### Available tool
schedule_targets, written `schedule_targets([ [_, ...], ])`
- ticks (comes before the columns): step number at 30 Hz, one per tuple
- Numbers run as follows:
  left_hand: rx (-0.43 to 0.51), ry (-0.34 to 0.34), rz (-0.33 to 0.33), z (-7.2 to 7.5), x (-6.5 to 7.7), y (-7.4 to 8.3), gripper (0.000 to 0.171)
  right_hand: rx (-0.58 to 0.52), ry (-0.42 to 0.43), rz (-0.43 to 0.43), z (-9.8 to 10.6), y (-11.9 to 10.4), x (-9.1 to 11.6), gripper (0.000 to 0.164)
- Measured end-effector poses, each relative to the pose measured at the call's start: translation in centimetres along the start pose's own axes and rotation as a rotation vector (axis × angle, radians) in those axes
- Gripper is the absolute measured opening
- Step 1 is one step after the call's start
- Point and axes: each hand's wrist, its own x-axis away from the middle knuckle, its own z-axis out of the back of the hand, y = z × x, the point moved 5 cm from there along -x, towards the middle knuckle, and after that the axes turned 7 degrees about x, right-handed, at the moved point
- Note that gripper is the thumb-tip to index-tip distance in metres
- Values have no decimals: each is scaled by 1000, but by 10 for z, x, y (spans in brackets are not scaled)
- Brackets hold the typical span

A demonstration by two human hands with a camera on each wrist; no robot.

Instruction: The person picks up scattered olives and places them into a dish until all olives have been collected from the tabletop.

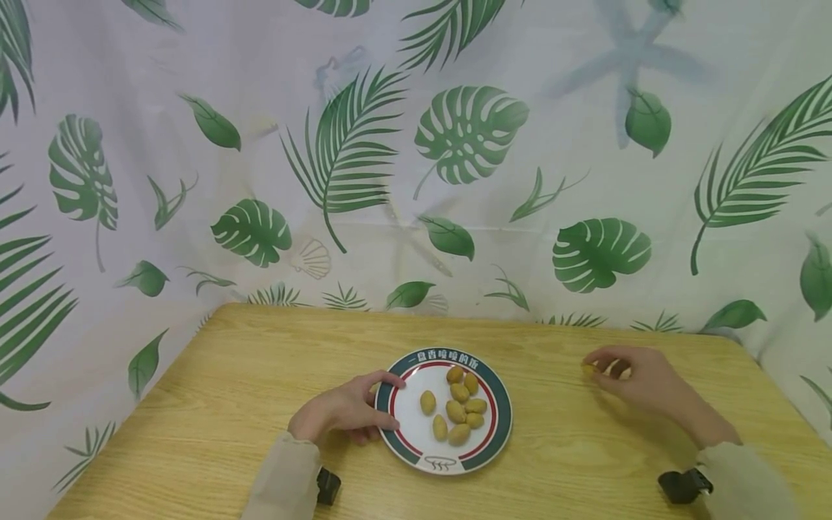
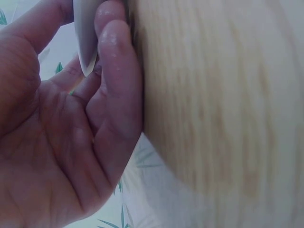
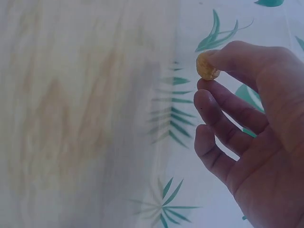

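A round white plate [image 1: 500, 412] with a dark green rim and a red ring lies on the table. Several small yellow-brown oval pieces [image 1: 456, 412], their exact kind unclear, are on it, mostly right of its middle. At the plate's left edge my left hand [image 1: 344, 408] grips the rim, some digits over it and others beneath. The left wrist view shows the plate's edge [image 2: 85, 38] between thumb and fingers. Off to the right, my right hand [image 1: 640, 375] pinches one yellow-brown oval piece [image 3: 207, 66] between thumb and index finger, with its other fingers bent loosely.
The wooden table [image 1: 260, 361] extends around the plate on all sides. Behind it hangs a white cloth [image 1: 364, 274] printed with green leaves, which also falls along the left and right sides. A dark wrist camera [image 1: 682, 486] sits at the right cuff.
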Motion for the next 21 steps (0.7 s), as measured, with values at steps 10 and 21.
schedule_targets([
  [10,20,-6,-9,0,-1,-1,56,-35,-1,4,-2,-21,-7,15],
  [21,18,-1,-7,-1,-1,-2,56,-81,44,77,-13,-50,-21,15],
])
